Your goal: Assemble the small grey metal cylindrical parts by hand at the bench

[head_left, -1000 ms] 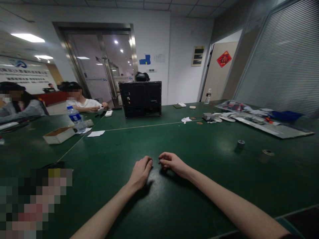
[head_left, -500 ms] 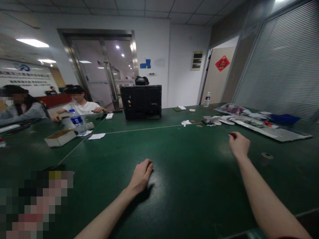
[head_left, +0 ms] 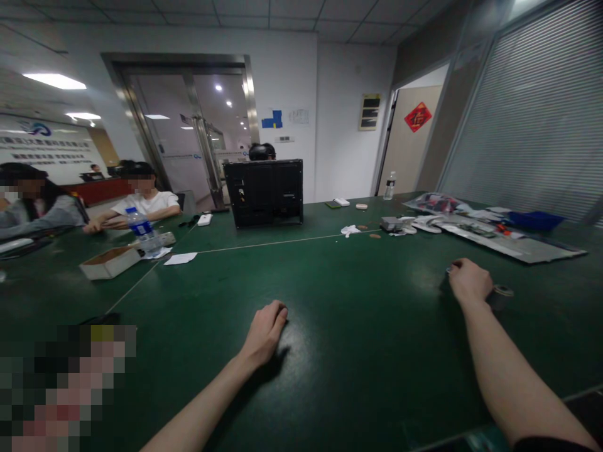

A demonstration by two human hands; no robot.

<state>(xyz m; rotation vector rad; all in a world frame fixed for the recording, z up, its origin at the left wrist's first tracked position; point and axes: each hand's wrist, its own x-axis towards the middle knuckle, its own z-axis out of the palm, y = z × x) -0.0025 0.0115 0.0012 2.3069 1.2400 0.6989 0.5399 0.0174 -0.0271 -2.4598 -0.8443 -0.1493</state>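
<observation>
Green laminate bench (head_left: 358, 358) under both arms, then. What's the right hand (head_left: 466, 281) on?

— A small grey metal cylinder (head_left: 448, 270), at the far edge of the hand, mostly hidden beneath the curled fingers.

— Clamped on it?

— Can't tell. The grip looks closed over it, but the hand hides the contact. A dark ring with a pale metal top (head_left: 501, 294) sits just to the right of the hand, almost touching.

— And the left hand (head_left: 264, 333)?

— Palm down on the bench, fingers together in a loose curl, nothing showing in that grip. It's well apart from the right hand.

— What's around them?

— Ahead stands a black box-shaped case (head_left: 262, 193). Far right, a long grey metal sheet (head_left: 513, 246) lies near a blue plastic tray (head_left: 536, 220). Over on the left, a seated person in a white shirt (head_left: 146, 204) sits behind a clear water bottle (head_left: 140, 231) and an open white cardboard box (head_left: 109, 263).
</observation>
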